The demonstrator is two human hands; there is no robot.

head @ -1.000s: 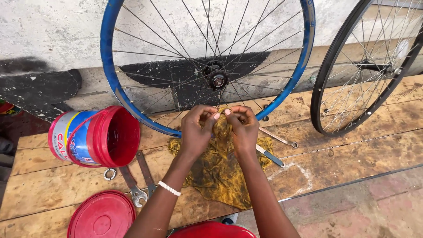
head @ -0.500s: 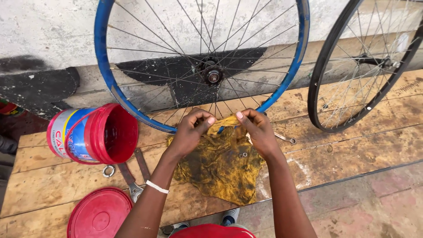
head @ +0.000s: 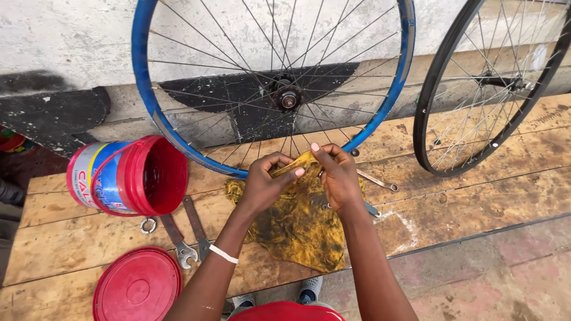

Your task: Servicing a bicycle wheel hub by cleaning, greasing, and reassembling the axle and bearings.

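My left hand [head: 266, 183] and my right hand [head: 336, 176] both pinch the top edge of a dirty yellow rag [head: 300, 229], close together, holding it up over the wooden bench [head: 452, 202]. The rag hangs down with dark grease stains, its lower end resting on the boards. A white band sits on my left wrist. Just beyond my hands a blue-rimmed spoked bicycle wheel [head: 273, 89] leans upright against the wall.
A black-rimmed wheel [head: 493, 83] leans at the right. A red bucket [head: 128, 176] lies on its side at the left, its red lid [head: 137, 285] below. Two wrenches [head: 184, 229] lie left of the rag, a slim spanner [head: 377, 180] at its right.
My hands have drawn closer together on the rag's top edge, bunching the cloth that was spread wider half a second ago. The view has shifted slightly.
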